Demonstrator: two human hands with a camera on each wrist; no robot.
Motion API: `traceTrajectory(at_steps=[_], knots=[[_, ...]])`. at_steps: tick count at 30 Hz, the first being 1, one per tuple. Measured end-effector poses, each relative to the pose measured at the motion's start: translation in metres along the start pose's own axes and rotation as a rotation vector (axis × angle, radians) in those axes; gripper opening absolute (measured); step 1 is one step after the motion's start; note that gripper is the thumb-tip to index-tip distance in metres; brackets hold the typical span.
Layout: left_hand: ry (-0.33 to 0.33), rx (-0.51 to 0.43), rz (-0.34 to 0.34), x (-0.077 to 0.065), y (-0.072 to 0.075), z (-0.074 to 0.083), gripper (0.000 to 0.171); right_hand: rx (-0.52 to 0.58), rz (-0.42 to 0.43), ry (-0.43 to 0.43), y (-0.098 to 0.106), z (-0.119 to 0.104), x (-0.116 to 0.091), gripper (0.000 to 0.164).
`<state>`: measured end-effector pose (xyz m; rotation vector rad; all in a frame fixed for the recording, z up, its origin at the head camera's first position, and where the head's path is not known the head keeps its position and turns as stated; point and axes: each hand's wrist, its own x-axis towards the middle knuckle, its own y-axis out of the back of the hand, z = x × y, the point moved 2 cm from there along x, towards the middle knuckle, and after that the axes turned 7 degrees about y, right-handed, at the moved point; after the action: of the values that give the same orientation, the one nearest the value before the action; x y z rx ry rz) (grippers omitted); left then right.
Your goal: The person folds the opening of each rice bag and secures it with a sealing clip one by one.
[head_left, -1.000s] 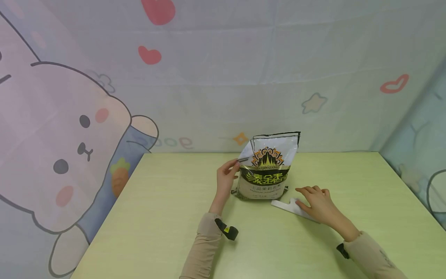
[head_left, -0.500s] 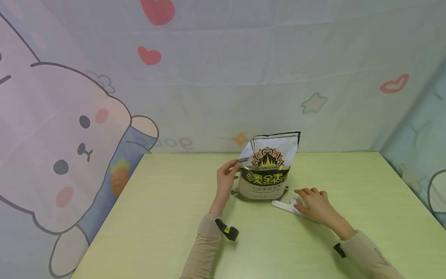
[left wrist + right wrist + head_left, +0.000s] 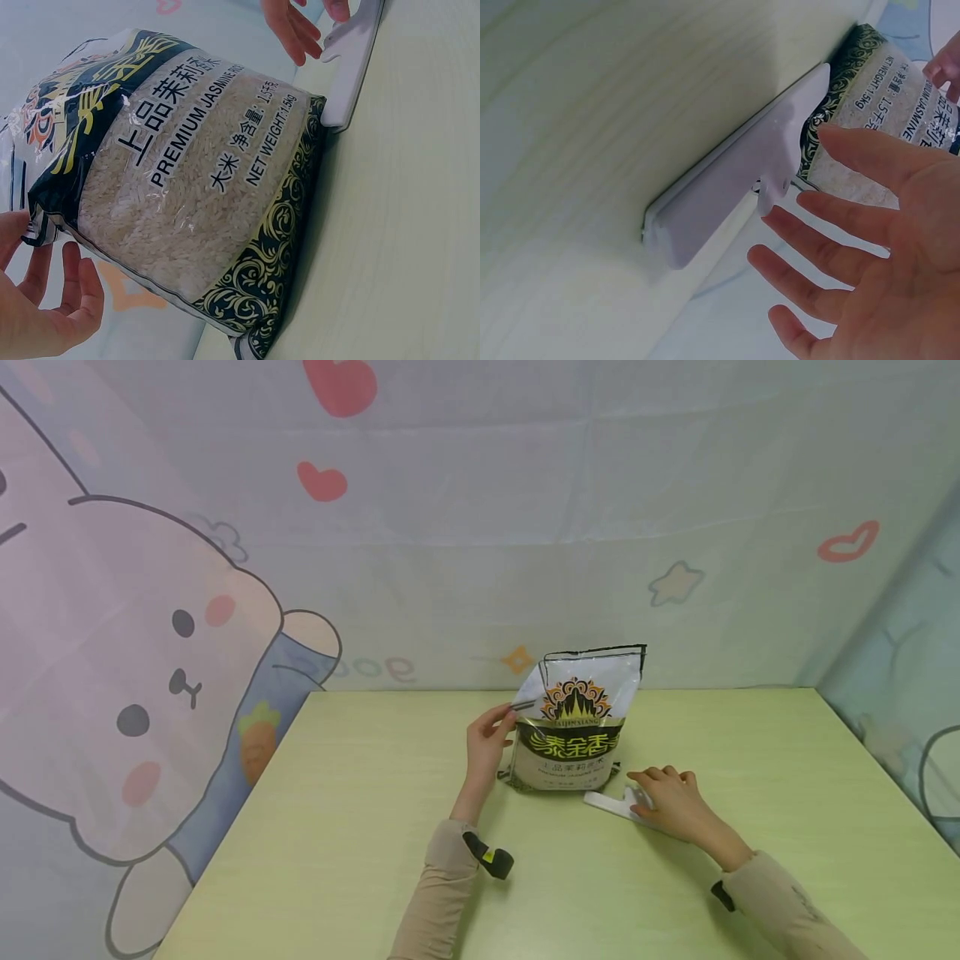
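A bag of jasmine rice (image 3: pixel 572 752) stands upright on the table, its loose top leaning to the right. My left hand (image 3: pixel 487 745) pinches the bag's left edge about halfway up; in the left wrist view its thumb and a finger meet at the dark fold while the other fingers hang relaxed. A long white plastic bag clip (image 3: pixel 611 804) lies on the table at the bag's front right. Over the clip hovers my right hand (image 3: pixel 678 806), fingers spread. The right wrist view has its thumb and fingertips around the clip's raised tab (image 3: pixel 774 191), with a gap to it.
The pale wooden table (image 3: pixel 337 827) reaches back to a printed cloth backdrop (image 3: pixel 480 527) with hearts and a cartoon animal. The bag stands close to the table's back edge. Another cloth wall (image 3: pixel 915 635) borders the right side.
My right hand has shifted slightly left and forward over the white clip, toward the bag. The left hand, bag and clip have stayed in place.
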<state>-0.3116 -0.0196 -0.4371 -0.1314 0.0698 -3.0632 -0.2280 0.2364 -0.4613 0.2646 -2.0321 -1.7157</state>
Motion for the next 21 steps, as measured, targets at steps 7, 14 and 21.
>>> traceTrajectory(at_steps=[7, 14, 21], knots=[[0.013, -0.017, -0.009, 0.001, 0.000, -0.001, 0.025, -0.014, -0.007, 0.022, -0.001, -0.001, 0.000, 0.043], [0.012, -0.024, -0.031, -0.004, 0.002, 0.008, 0.026, -0.043, 0.004, 0.053, -0.005, 0.000, 0.001, 0.041], [-0.002, -0.010, -0.026, -0.013, 0.001, 0.021, 0.025, -0.046, -0.009, 0.042, -0.007, 0.001, 0.000, 0.041]])
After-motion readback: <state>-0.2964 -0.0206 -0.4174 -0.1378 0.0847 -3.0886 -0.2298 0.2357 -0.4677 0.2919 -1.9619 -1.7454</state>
